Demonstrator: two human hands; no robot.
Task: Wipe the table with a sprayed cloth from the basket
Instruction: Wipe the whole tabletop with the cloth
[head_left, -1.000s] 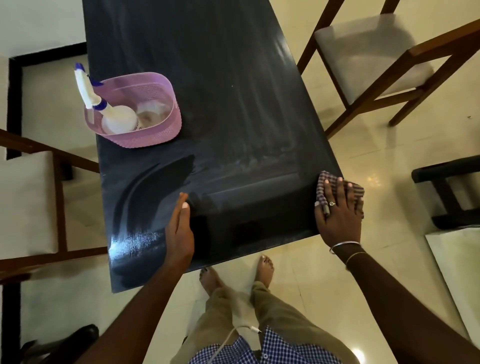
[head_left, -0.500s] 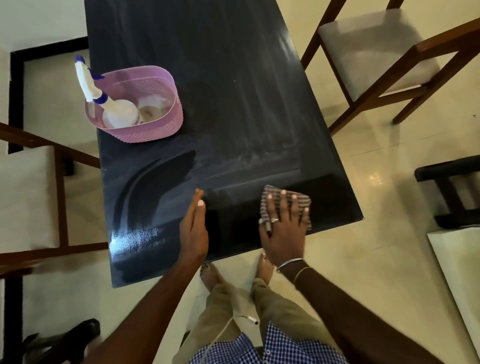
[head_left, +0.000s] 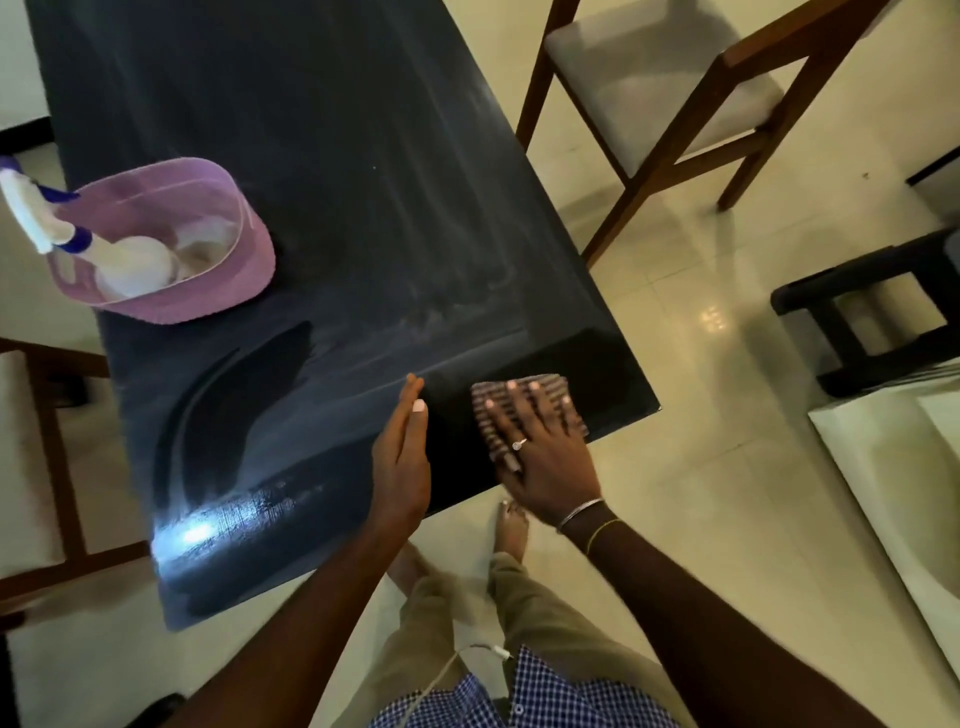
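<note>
My right fingers (head_left: 521, 411), spread straight, are pressing the cloth (head_left: 551, 383) flat near the tabletop's (head_left: 363, 208) five o'clock corner; overlapping strokes toward nine o'clock should clean best.

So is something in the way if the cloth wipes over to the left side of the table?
Yes. The left hand rests on the table just left of the cloth, in its path. The pink basket stands farther off.

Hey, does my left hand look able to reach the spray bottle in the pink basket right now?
Probably yes. The left hand rests open on the table holding nothing, only bare table lies between it and the pink basket, and the spray bottle sticks out of its open top.
</note>
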